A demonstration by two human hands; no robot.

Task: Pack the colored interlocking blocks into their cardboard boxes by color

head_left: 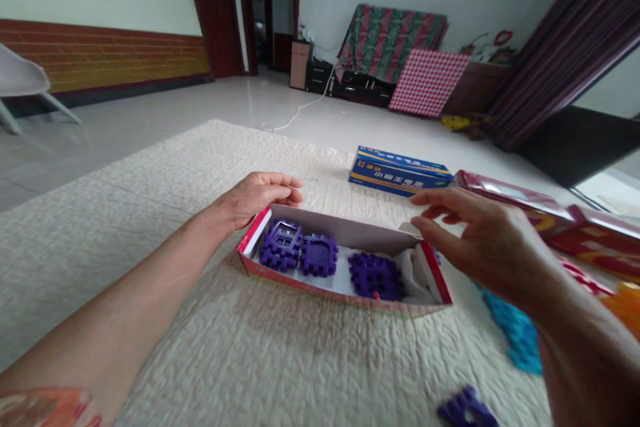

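Note:
An open red-and-white cardboard box [350,221] sits on the quilted cover in front of me. Inside it lie several purple interlocking plastic blocks: a pair at the left end [319,255] and a darker stack [376,276] right of the middle. My left hand [265,197] is at the box's back left corner, fingers stretched out and slightly curved, holding nothing I can see. Over the back right corner hovers my right hand [463,223], its thumb and fingers apart, nothing between them. Another purple block [468,408] lies on the cover at the bottom right.
A closed blue box [400,171] stands behind the open one. Red boxes [515,203] line the right side. Turquoise pieces [513,330] and orange pieces [625,307] lie near my right forearm. A white chair [23,73] stands on the tiled floor at far left.

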